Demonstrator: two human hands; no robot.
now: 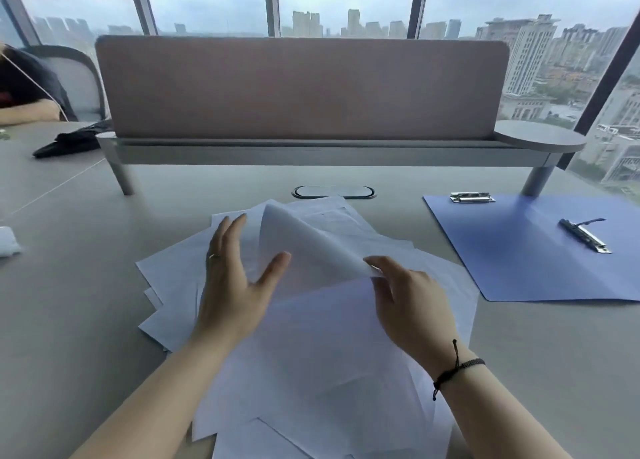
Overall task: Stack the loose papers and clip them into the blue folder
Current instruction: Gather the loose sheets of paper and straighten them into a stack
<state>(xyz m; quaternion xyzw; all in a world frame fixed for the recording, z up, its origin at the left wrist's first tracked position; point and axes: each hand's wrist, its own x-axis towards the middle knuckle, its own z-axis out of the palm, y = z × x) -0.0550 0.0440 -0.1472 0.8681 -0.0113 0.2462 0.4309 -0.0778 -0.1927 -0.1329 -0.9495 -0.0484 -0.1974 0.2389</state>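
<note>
1. The right hand (410,299) has its grip pinched on the corner of a curled sheet (311,250), thumb and fingertips closed on the paper's edge, lifting it off the pile.
2. The left hand (239,278) has its grip apart, fingers straight and spread; it hovers over or rests on the loose papers (311,354), and contact is unclear.
3. The loose papers lie fanned across the desk (69,250), directly in front of the person.
4. The blue folder (519,250) lies open on the desk, to the right of the papers and apart from them, with two metal clips (585,235) showing inside.
</note>
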